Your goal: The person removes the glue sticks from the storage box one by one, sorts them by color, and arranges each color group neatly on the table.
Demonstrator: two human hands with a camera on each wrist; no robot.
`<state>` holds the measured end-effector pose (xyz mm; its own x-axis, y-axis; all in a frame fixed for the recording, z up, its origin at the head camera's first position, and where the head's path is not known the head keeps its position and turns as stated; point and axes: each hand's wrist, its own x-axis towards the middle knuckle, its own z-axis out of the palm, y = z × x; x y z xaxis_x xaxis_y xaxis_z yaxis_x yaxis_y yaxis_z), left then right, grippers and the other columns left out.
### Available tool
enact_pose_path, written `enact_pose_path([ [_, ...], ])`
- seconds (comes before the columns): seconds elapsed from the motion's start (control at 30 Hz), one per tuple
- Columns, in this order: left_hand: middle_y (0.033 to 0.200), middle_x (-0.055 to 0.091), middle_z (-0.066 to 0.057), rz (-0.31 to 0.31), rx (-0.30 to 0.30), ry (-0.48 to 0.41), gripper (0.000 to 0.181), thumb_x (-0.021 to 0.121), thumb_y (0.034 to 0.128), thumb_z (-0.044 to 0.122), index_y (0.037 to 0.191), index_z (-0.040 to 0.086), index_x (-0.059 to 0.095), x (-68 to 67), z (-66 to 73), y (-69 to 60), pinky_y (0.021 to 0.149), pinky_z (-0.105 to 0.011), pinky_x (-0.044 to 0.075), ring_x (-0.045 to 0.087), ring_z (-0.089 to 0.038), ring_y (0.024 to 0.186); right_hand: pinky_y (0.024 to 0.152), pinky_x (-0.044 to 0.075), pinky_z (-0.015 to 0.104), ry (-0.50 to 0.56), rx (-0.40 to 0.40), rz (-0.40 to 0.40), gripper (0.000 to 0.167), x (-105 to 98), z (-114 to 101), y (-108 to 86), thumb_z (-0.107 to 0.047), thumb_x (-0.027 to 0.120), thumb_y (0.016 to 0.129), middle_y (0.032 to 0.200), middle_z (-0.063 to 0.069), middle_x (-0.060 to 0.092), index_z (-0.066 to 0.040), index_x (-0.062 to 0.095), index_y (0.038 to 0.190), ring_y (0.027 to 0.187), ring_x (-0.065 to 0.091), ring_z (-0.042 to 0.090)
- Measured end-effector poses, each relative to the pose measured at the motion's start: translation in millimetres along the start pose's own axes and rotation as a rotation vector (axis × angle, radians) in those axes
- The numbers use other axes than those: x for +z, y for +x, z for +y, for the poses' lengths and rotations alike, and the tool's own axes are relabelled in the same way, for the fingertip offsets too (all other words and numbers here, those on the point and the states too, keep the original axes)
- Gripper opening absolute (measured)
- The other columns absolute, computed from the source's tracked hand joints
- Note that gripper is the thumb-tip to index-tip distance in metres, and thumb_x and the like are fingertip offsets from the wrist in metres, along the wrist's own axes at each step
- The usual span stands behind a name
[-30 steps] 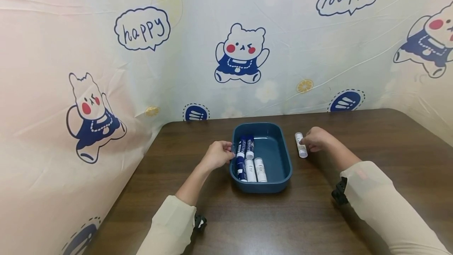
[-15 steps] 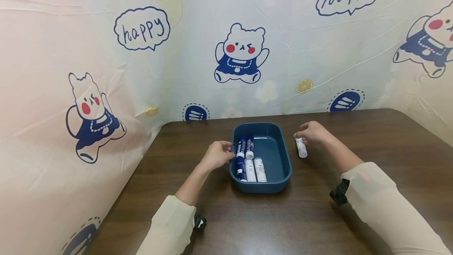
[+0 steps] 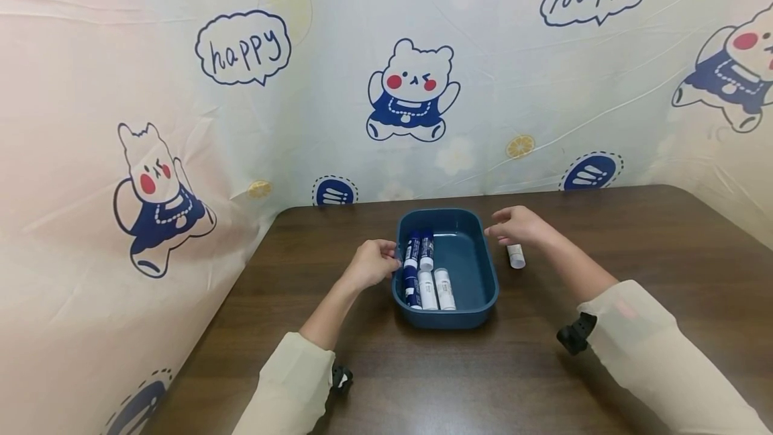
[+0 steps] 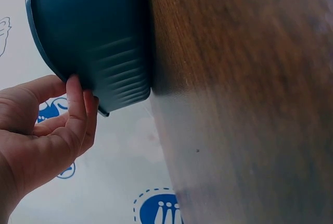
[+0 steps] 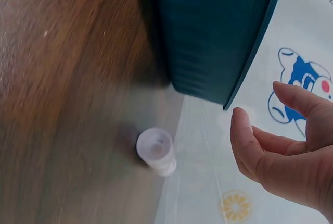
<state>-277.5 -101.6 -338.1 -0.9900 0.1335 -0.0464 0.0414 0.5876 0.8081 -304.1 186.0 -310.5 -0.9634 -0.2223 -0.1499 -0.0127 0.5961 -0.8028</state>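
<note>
A blue rectangular bin (image 3: pixel 468 264) stands on the wooden table, with several blue and white tubes like glue sticks (image 3: pixel 427 289) lying in its left half. My left hand (image 3: pixel 368 266) pinches the bin's left rim; in the left wrist view, thumb and fingers (image 4: pixel 76 99) meet at the rim of the bin (image 4: pixel 93 31). Just off the far right rim hovers my right hand (image 3: pixel 522 225), holding nothing. Its thumb and fingers are apart in the right wrist view. Below it a single white tube (image 3: pixel 516 257) lies on the table, its far part hidden by the hand.
The wooden table (image 3: pixel 386 374) runs back to a printed curtain (image 3: pixel 302 119) behind the bin. Black wrist cameras (image 3: pixel 576 333) sit at the sleeve cuffs.
My right hand has left the white tube on the right and moved left toward the bin's rim. The tube stays where it was. My left hand keeps its place on the bin.
</note>
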Motion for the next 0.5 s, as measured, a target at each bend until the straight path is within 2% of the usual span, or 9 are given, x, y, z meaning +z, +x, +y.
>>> enact_pose_path([
  [0.2,0.098,0.058,-0.014,0.001,0.0,0.002,0.038,0.06,0.0868,0.001,0.123,-0.006,0.053,-0.4,-0.8,0.4,0.07,-0.032,0.055,0.06,-0.022,0.077,0.089,0.046,0.041,0.015,-0.025,-0.015,0.06,5,-7,-3.5,-0.017,0.056,0.09,0.133,0.033,0.036,0.012,0.031,0.136,0.109,0.054,0.038],
  [0.5,0.099,0.058,-0.015,0.0,0.002,-0.006,0.039,0.061,0.0864,0.001,0.123,-0.006,0.053,-0.1,-0.9,0.9,0.069,-0.032,0.055,0.061,-0.022,0.078,0.085,0.05,0.037,-0.011,-0.064,-0.038,0.06,13,-15,-5.4,-0.016,0.057,0.089,0.126,0.031,0.044,0.013,0.033,0.135,0.101,0.059,0.033],
])
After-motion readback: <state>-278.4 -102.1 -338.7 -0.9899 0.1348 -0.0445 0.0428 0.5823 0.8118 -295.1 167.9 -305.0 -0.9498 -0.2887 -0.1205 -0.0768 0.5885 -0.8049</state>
